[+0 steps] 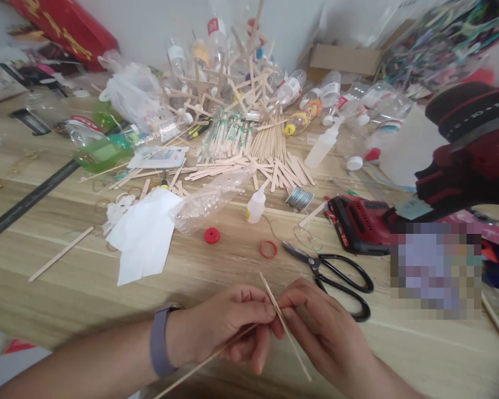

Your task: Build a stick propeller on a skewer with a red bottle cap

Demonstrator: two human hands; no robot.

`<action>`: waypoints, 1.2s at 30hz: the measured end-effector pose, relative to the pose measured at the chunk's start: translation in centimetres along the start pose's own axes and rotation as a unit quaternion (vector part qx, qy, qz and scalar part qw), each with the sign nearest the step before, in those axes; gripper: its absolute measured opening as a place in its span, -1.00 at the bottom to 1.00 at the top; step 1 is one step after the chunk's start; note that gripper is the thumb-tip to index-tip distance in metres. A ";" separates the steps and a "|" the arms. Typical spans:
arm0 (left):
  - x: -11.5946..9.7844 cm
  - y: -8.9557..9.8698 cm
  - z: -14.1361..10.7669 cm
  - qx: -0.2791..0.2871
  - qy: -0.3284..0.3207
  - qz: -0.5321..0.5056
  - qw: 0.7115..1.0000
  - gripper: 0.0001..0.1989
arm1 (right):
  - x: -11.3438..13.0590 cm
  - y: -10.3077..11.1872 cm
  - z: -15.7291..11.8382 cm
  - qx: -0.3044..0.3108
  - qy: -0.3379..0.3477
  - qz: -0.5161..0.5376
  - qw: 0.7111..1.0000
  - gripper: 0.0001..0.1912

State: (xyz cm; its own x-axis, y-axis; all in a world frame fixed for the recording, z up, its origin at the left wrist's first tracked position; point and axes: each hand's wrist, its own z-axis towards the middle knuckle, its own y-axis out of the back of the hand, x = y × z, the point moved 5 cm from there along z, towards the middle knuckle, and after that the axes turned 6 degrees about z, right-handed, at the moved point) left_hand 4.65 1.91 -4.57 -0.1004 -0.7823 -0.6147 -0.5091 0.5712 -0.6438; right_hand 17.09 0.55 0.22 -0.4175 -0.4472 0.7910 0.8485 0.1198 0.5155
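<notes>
Near the table's front edge my left hand (pixel 243 316) is closed, its thumb and fingers pinching a long thin wooden stick (pixel 202 363) that runs down to the lower left. A second, shorter thin stick (pixel 293 341) slants between my two hands, its upper end looking frayed. My right hand (pixel 324 327) is closed with its fingertips on this shorter stick, right beside the left thumb. How the sticks meet is partly hidden by the fingers. Black-handled scissors (pixel 314 263) lie just beyond my right hand. A red ring (pixel 268 249) and a red bottle cap (pixel 212 235) lie ahead.
Behind are loose craft sticks (pixel 218 166), a small glue bottle (pixel 256 205), a thread spool (pixel 299 198) and a cut plastic bottle (pixel 216 199). White paper (pixel 145 233) lies left. A red power tool (pixel 366 221) stands right. Several bottles crowd the back.
</notes>
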 end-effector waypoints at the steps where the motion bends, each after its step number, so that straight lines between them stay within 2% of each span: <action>1: 0.0 0.0 0.0 -0.001 0.000 -0.001 1.000 -0.66 | 0.1 0.0 0.0 -0.001 0.000 -0.005 1.000 -0.84; 36: 0.0 0.0 0.0 -0.008 -0.005 -0.001 1.000 -0.70 | 0.5 -0.1 -0.1 -0.017 -0.001 -0.015 1.000 -0.82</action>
State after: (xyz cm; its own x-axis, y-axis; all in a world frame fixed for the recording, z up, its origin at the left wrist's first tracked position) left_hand 4.64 1.90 -4.55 -0.0908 -0.7803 -0.6188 -0.5230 0.5662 -0.6372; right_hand 16.83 0.23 0.49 -0.4429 -0.4486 0.7763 0.8466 0.0757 0.5268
